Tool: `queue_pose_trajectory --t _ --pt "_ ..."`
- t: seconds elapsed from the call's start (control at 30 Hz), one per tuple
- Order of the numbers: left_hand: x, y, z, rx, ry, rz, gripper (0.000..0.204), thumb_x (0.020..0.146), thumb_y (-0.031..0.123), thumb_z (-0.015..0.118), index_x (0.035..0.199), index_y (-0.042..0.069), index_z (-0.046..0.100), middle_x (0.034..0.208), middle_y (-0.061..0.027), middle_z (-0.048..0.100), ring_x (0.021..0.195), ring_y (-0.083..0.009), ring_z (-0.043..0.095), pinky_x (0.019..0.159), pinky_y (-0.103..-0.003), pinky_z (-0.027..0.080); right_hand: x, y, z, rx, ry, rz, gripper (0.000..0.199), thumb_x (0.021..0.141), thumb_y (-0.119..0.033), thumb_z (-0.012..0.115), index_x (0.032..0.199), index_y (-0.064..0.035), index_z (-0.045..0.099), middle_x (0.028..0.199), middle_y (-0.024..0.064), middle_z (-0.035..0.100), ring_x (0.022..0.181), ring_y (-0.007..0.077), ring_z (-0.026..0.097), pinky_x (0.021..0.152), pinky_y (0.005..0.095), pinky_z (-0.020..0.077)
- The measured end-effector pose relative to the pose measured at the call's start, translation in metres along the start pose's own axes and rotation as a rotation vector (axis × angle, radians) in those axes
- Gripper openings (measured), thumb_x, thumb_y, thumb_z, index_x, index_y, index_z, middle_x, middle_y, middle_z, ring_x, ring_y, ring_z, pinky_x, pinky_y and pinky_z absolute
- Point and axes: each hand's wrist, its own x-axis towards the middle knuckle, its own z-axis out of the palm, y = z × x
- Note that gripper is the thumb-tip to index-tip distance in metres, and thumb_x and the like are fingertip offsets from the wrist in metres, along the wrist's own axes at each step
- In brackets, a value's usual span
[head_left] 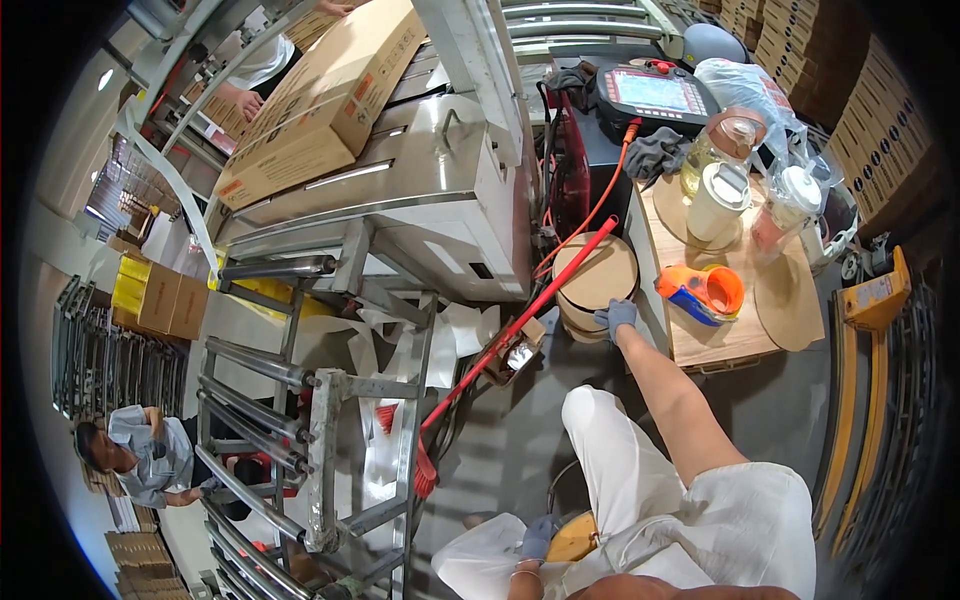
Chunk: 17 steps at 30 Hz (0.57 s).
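My right arm reaches forward, its grey-gloved right hand [618, 316] at the near right rim of a stack of round brown boards [598, 275]. Its fingers look apart and touch the rim; I cannot make out a grip. My left hand [538, 538], also gloved in grey, lies low beside my leg in white trousers, next to a round yellow-brown seat [573, 538]. Its fingers look stretched out, with nothing seen in them. Across the stack's left side leans a red broom [515, 328], bristles down by the metal frame.
Right of the stack, a wooden-topped table [690, 340] holds an orange tape dispenser [705, 293], cups and bags. Behind it lies a control pendant [655, 95]. A roller conveyor [255, 360] and a machine bearing a large carton [325, 105] fill the left. Two people are over there.
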Motion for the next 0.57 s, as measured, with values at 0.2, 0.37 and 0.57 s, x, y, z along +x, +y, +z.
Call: queue_pose_trajectory --t 0.2,0.37,0.57 --pt "0.006 -0.015 0.008 0.023 -0.018 0.035 0.033 0.087 0.027 0.039 0.101 0.006 0.061 0.102 -0.0177 0.06 0.096 -0.0339 0.055 0.085 -0.038 0.043 0.005 0.003 -0.008 -0.132 -0.027 -0.008 0.015 0.087 -0.013 0.045 0.094 0.0005 0.048 0.071 0.0171 0.057 0.053 0.0282 0.06 0.044 0.0389 0.0526" --pt "0.006 -0.061 0.01 0.358 0.036 0.374 0.029 0.088 0.022 0.039 0.106 0.009 0.057 0.103 -0.016 0.059 0.093 -0.0336 0.056 0.082 -0.038 0.044 -0.019 0.009 0.004 -0.249 -0.105 0.105 0.018 0.088 -0.018 0.047 0.092 -0.0004 0.05 0.064 0.0131 0.055 0.049 0.0248 0.057 0.043 0.0371 0.0518" --pt "0.009 -0.018 0.001 0.418 -0.152 0.292 0.029 0.086 0.024 0.048 0.109 0.01 0.056 0.107 -0.0204 0.056 0.098 -0.0332 0.055 0.087 -0.039 0.043 -0.053 0.015 -0.043 -0.644 -0.469 -0.045 0.057 0.083 -0.037 0.056 0.128 -0.0064 0.039 0.078 0.0184 0.06 0.047 0.0297 0.057 0.041 0.0398 0.0509"
